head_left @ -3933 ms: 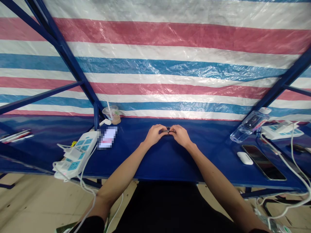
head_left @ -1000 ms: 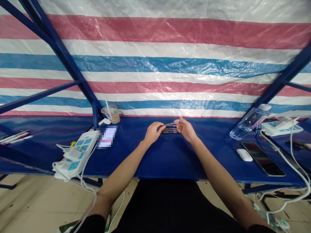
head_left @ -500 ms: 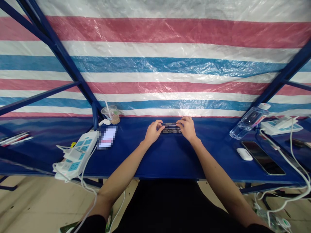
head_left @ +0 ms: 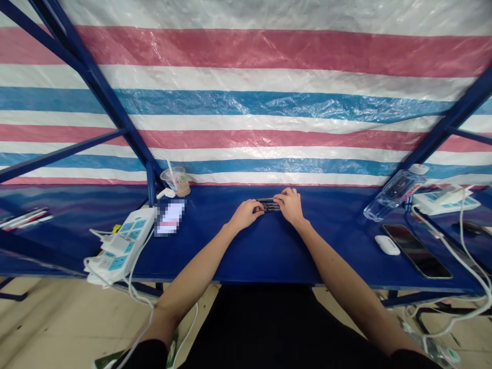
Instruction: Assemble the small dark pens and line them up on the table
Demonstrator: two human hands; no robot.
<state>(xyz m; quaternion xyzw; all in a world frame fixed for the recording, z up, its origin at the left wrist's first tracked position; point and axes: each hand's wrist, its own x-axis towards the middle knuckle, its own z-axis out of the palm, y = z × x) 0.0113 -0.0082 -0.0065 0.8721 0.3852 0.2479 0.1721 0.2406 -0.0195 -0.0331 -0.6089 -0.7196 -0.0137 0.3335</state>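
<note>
Several dark, slender pens (head_left: 271, 205) lie side by side, running left to right, low over the blue table (head_left: 269, 251). At their left ends my left hand (head_left: 246, 213) is closed, thumb and fingers curled around them. My right hand (head_left: 290, 206) pinches the right ends, its fingers bent over the far side. Both hands cover the pen tips, and I cannot make out whether each pen touches the tabletop.
On the left are a phone (head_left: 169, 217), a plastic cup with a straw (head_left: 180, 185) and a white power strip (head_left: 122, 246). Right of my hands stand a water bottle (head_left: 395, 193), a white earbud case (head_left: 387, 245) and a dark phone (head_left: 417, 251). Striped sheeting (head_left: 269, 138) hangs behind.
My left hand has shifted slightly right and toward me, and its fingers are more curled. The right hand has moved a little left, so the hands are closer together over the pens.
</note>
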